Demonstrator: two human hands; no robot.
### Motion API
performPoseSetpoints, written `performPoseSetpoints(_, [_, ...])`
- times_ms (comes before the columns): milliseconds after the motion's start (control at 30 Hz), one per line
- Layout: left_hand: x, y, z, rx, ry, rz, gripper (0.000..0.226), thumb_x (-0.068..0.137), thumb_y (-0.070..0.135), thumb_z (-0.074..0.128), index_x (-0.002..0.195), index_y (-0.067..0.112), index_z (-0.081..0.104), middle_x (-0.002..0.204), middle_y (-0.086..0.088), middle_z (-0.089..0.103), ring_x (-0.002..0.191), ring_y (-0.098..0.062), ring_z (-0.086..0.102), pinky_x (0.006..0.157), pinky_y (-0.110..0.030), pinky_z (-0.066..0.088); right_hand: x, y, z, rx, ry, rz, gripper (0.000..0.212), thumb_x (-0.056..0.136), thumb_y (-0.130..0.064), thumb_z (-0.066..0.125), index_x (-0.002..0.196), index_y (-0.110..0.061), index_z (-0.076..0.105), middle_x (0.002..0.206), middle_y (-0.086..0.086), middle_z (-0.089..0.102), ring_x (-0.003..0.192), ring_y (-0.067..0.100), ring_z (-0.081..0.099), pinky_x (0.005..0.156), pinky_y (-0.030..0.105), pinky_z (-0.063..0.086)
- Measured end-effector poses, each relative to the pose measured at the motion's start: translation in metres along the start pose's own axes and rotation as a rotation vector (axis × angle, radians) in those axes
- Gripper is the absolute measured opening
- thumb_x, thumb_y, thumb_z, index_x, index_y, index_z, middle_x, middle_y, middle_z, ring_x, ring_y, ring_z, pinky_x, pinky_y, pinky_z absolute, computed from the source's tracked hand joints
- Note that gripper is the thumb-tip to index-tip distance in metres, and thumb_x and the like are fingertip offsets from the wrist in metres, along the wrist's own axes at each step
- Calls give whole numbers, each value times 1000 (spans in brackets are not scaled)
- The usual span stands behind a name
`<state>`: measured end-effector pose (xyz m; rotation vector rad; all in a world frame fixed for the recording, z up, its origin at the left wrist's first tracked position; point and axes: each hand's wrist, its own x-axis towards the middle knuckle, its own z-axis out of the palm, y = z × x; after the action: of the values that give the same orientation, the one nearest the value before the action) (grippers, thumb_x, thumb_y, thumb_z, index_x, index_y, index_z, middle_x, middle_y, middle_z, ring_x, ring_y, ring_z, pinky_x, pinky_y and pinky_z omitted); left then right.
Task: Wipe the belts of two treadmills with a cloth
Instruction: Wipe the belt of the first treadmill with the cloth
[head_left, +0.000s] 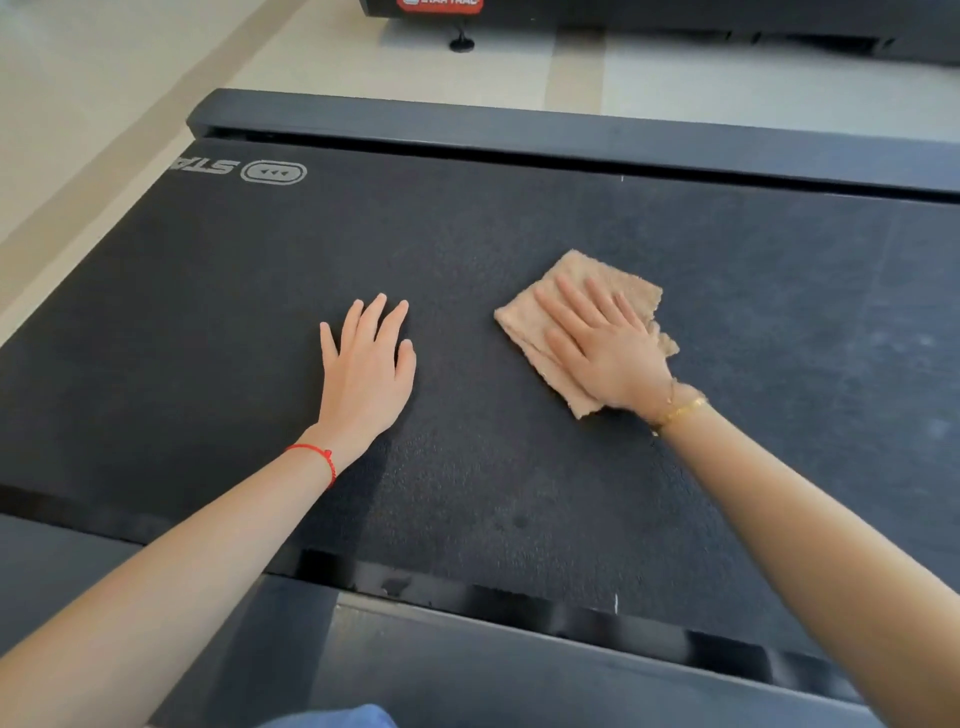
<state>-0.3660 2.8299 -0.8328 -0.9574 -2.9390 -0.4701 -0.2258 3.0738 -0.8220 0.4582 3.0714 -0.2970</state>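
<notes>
Cloth (587, 306) under right hand (608, 353), on belt (519, 223)

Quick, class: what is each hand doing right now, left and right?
Left hand: open, flat on the belt, holding nothing.
Right hand: open, palm pressed flat on the cloth, not gripping it.

The belt (467, 467) is a wide black sheet with a fine pebbled texture, lying flat between the dark side rails of its treadmill and filling most of the view. A pale logo is printed near its far left corner. Faint dusty smears show toward its right side. The cloth (524, 332) is a tan, nubbly rag folded into a rough rectangle with frayed edges, lying flat on the belt right of centre, partly covered. A 2nd treadmill (675, 15) stands beyond, its belt out of sight.
</notes>
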Motion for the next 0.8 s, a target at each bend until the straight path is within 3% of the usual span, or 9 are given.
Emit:
performPoseSetpoints(67, [-7, 4, 1, -8, 0, 14, 50, 105, 29, 34, 154, 21, 31, 162, -4, 24, 152, -24, 12, 121, -57, 6, -5, -12, 1, 4, 12, 40, 53, 106, -46, 18, 158, -37, 8, 166, -9, 3, 153, 25, -2, 123, 47, 0])
performPoseSetpoints(267, [-15, 12, 5, 1, 6, 9, 51, 104, 28, 35, 154, 21, 29, 163, -4, 22, 152, -24, 10, 120, -59, 6, -96, -73, 23, -32, -42, -270, 55, 105, -48, 15, 158, -35, 7, 166, -7, 2, 153, 26, -5, 124, 49, -2])
performPoseSetpoints(400, [-19, 23, 9, -4, -10, 33, 52, 104, 29, 34, 155, 22, 27, 163, -3, 20, 152, -23, 8, 120, -61, 4, -122, -71, 25, 3, -69, -368, 54, 106, -50, 17, 158, -38, 9, 166, -10, 2, 154, 21, -5, 124, 46, 0])
performPoseSetpoints(467, [-20, 27, 11, -1, -14, 43, 52, 104, 29, 33, 155, 22, 26, 163, -3, 19, 152, -24, 8, 120, -61, 4, -111, -53, 19, -10, -49, -296, 54, 105, -50, 18, 157, -38, 12, 166, -10, 5, 154, 22, -2, 124, 44, 0])
performPoseSetpoints(600, [-21, 29, 14, 21, -10, 36, 52, 104, 30, 31, 156, 22, 24, 164, -3, 19, 152, -23, 8, 120, -60, 4, -72, -23, 6, -23, 3, 57, 53, 106, -46, 21, 157, -38, 10, 166, -10, 4, 154, 23, -1, 123, 44, -1])
performPoseSetpoints(667, [-21, 29, 15, 25, -3, 38, 52, 104, 29, 31, 156, 22, 25, 163, -3, 20, 152, -24, 9, 121, -59, 5, -71, -34, 9, -30, 15, 94, 54, 106, -46, 20, 158, -35, 9, 166, -7, 3, 153, 26, -1, 123, 48, 0])
performPoseSetpoints(800, [-24, 30, 15, 19, 13, 41, 52, 104, 28, 33, 155, 21, 27, 163, -4, 21, 152, -25, 11, 120, -60, 6, -120, -77, 26, -35, 16, -213, 54, 105, -46, 25, 157, -32, 18, 166, -3, 12, 153, 30, 7, 123, 52, 5])
